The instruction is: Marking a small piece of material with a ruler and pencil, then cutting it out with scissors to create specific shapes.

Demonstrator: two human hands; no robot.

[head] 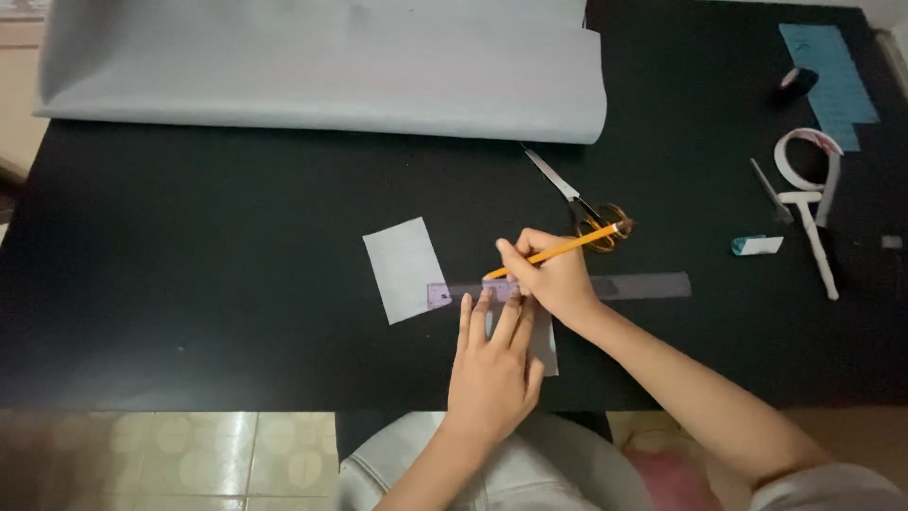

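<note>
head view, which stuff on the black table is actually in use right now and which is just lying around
In use:
- orange pencil, held in the right hand
- clear ruler, pressed down by the left hand
- small grey paper piece under the left hand

Lying about:
- scissors
- big grey sheet
- loose grey rectangle, its corner under the ruler's end
- tape ring
- blue paper
- eraser

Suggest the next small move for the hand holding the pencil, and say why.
Probably draw the pencil along the ruler: the right hand has its tip at the edge, while the left hand presses the ruler onto the grey paper.
</note>
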